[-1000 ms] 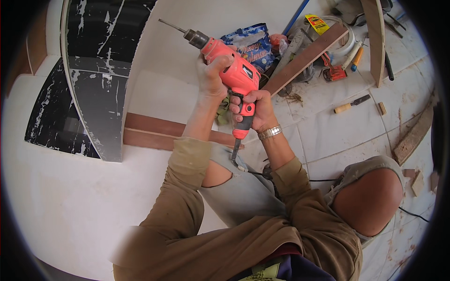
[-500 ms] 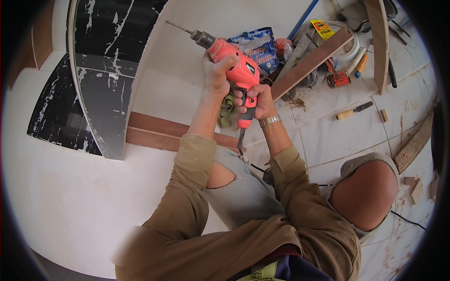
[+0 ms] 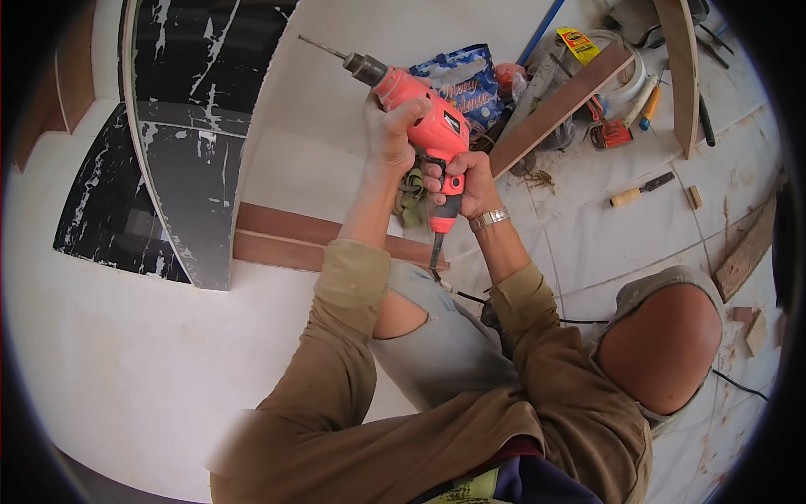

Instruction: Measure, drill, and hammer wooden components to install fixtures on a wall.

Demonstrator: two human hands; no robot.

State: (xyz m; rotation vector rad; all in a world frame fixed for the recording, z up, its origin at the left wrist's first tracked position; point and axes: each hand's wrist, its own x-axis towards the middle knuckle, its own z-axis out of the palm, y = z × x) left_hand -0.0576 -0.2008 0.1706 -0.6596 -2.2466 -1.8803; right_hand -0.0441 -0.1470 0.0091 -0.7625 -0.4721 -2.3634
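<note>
A red corded power drill [image 3: 435,126] is held in both my hands, tilted so that its long drill bit [image 3: 321,45] points to the upper left. My left hand [image 3: 388,139] wraps round the body just behind the chuck, its thumb across the top. Round the black and red handle, my right hand [image 3: 466,181] closes with its fingers at the trigger. The bit's tip is apart from the black scuffed panel [image 3: 189,151] on the left. From the handle's end the cord drops towards my knee.
Reddish-brown boards [image 3: 285,239] lie against the white wall beyond my knees. A blue bag [image 3: 462,88], a leaning wooden strip [image 3: 558,109] and an upright board [image 3: 678,76] stand farther right. On the tiled floor lie a wooden-handled chisel [image 3: 642,190], a red tool [image 3: 610,134] and wood scraps [image 3: 756,332].
The view has shifted slightly, so the surroundings sit a little differently in the picture. Both hands keep the same grip on the drill, which holds nearly the same pose.
</note>
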